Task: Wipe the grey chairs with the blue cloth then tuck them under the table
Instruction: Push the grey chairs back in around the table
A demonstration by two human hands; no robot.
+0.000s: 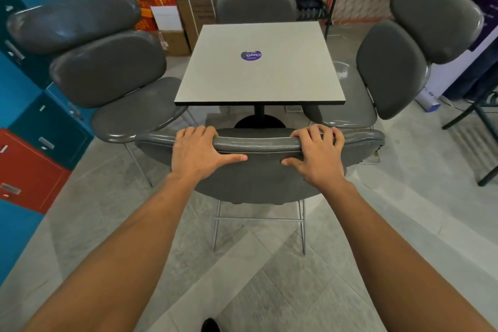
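Left hand [195,152] and right hand [316,155] both grip the top edge of the near chair [258,178], fingers curled over, thumbs on its back. Four grey chairs ring the square worktop [258,75]: left chair [107,70], far chair [256,5], right chair [396,70]. One purple sticker [251,55] sits mid-top.

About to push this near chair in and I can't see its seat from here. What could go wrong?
The near chair, gripped at its top by the left hand and right hand, may hit the table's pedestal. The left chair and right chair seats crowd the gap, so it could snag.
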